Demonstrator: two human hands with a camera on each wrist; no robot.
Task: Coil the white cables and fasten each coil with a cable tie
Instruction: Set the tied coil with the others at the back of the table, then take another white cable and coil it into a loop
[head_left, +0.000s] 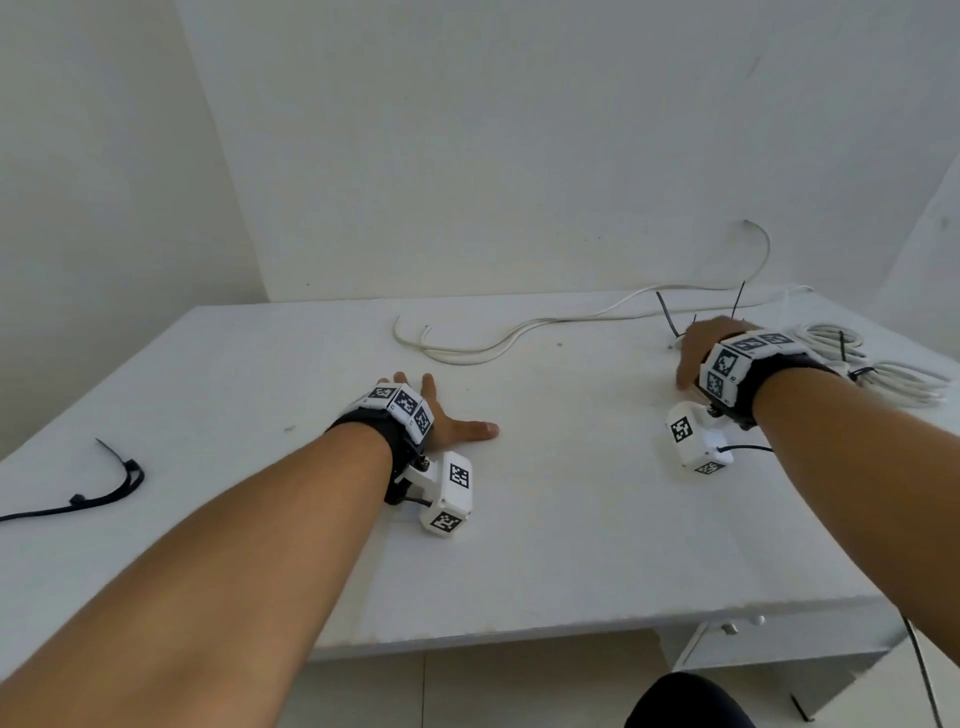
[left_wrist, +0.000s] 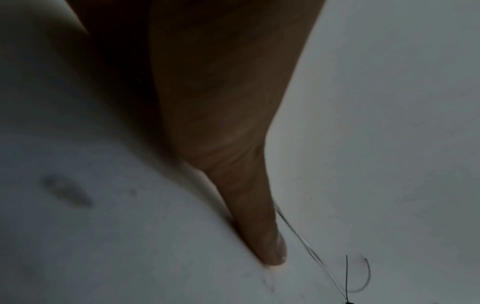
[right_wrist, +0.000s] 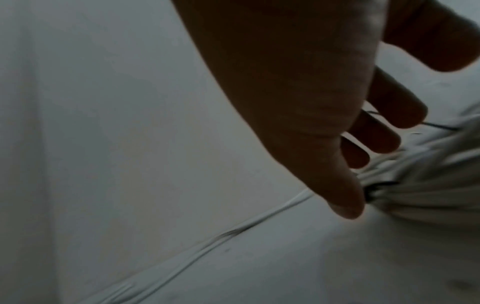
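Observation:
My left hand (head_left: 451, 420) lies flat on the white table (head_left: 571, 509), fingers spread and holding nothing; its thumb (left_wrist: 262, 232) presses the surface. My right hand (head_left: 698, 340) hovers at the back right with relaxed fingers (right_wrist: 389, 115), nothing pinched. Just beyond it, thin black cable ties (head_left: 669, 318) stick up. To its right lies a coiled white cable bundle (head_left: 893, 376) with a black tie (head_left: 860, 372) round it; the bundle (right_wrist: 428, 187) sits beside my thumb in the right wrist view. A loose white cable (head_left: 519, 332) snakes along the back of the table.
More black cable ties (head_left: 104, 488) lie near the left edge. The wall stands right behind the table. A drawer front (head_left: 753, 649) sits under the table's right front corner, and a dark rounded shape (head_left: 685, 701) shows below the front edge.

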